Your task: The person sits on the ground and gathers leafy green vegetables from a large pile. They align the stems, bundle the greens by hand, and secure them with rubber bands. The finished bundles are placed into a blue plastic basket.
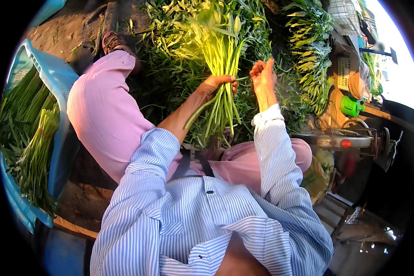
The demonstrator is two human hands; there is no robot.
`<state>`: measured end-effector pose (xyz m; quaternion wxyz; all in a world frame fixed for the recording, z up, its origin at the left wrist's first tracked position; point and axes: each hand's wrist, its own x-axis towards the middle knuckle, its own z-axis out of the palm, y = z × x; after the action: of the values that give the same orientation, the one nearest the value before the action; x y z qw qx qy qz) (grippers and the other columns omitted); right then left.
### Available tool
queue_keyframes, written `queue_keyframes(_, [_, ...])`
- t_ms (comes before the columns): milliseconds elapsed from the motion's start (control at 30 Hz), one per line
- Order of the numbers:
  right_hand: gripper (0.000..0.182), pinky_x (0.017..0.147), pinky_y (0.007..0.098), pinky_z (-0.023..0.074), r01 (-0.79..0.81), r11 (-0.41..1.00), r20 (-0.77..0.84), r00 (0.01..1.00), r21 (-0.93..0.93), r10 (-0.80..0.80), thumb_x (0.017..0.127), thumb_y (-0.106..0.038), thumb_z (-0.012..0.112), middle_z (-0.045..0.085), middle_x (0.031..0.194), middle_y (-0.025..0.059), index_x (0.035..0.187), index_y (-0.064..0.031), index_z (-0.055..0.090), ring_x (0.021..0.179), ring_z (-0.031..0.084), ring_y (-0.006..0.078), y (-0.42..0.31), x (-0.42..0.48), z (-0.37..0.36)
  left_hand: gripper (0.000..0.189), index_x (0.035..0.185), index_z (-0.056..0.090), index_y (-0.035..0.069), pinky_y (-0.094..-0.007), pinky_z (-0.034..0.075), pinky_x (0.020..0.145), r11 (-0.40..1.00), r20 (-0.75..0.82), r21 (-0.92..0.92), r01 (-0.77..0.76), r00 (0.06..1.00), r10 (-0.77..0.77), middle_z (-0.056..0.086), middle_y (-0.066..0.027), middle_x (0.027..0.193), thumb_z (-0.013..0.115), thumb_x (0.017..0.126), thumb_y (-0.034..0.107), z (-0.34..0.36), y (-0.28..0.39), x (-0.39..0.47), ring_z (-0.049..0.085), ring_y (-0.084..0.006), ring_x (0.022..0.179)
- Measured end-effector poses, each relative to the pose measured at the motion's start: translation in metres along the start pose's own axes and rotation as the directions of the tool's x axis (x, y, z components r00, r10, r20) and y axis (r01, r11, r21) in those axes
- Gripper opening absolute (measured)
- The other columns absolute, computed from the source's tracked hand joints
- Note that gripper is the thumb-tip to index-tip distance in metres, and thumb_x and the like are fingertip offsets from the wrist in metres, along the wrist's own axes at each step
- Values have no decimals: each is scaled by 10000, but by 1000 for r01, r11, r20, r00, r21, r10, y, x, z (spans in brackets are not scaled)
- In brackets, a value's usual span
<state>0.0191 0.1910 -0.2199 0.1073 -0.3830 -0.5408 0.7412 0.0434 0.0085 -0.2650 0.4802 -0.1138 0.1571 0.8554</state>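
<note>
My left hand point(212, 85) is wrapped around the stems of a loose bunch of leafy greens point(224, 58), which look like water spinach. The leaves point away from me, and the cut stem ends hang towards my lap. One stem bends out to the left below the fist. To the right of the bunch, my right hand point(264, 76) is raised with its fingers curled and its thumb up. A thin stem sticks out from the bunch towards it; whether the fingers hold anything cannot be made out. Beneath both hands spreads a heap of loose greens point(172, 48).
At left, a blue plastic basket point(51, 76) holds bundled greens point(38, 138), one tied with a red band. A row of greens point(308, 58) lies at right. Beyond are a white crate point(343, 17), a green container point(351, 106) and a bicycle point(345, 141).
</note>
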Motion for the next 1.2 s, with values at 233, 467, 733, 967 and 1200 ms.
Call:
queue_keyframes(233, [229, 683, 312, 514, 671, 406, 651, 729, -620, -210, 846, -99, 677, 629, 896, 113, 1045, -4, 616, 767, 647, 201, -6, -52, 10, 272, 1000, 610, 28, -319, 559, 636, 993, -49, 96, -73, 996, 78, 658, -67, 816, 736, 800, 162, -1, -2, -1, 653, -183, 691])
queue_keyframes(467, [108, 759, 376, 480, 553, 78, 404, 691, -830, -599, 864, -120, 617, 617, 819, 102, 952, -61, 639, 825, 613, 317, -5, -4, -6, 168, 832, 540, 73, -318, 499, 681, 1000, 96, -22, 22, 995, -20, 538, -9, 787, 656, 856, 192, 7, 10, -14, 543, -121, 722])
queue_keyframes(733, [273, 655, 287, 426, 109, 827, 289, 955, -552, 67, 891, -240, 654, 611, 764, 10, 948, 28, 656, 682, 528, 124, -4, 6, 41, 167, 870, 547, 65, -311, 486, 713, 996, 105, -86, 16, 994, -7, 544, -13, 824, 652, 854, 194, 8, 9, -24, 541, -119, 717])
queue_keyframes(967, [170, 598, 268, 465, 304, 882, -40, 939, -360, -340, 864, -157, 624, 634, 704, 61, 814, 6, 615, 640, 589, 138, 10, 48, 13, 208, 983, 524, 59, -308, 459, 720, 988, 220, -152, 6, 975, 28, 535, -24, 820, 644, 858, 173, 2, 14, -18, 534, -135, 721])
queue_keyframes(1200, [222, 586, 240, 489, 165, 960, 179, 976, -228, -125, 877, -140, 633, 674, 910, 80, 1075, -40, 624, 697, 618, 135, -25, 5, -1, 242, 1001, 543, 59, -311, 493, 698, 999, 112, 3, -49, 993, 48, 574, -36, 825, 673, 840, 185, -2, 7, -16, 572, -139, 718])
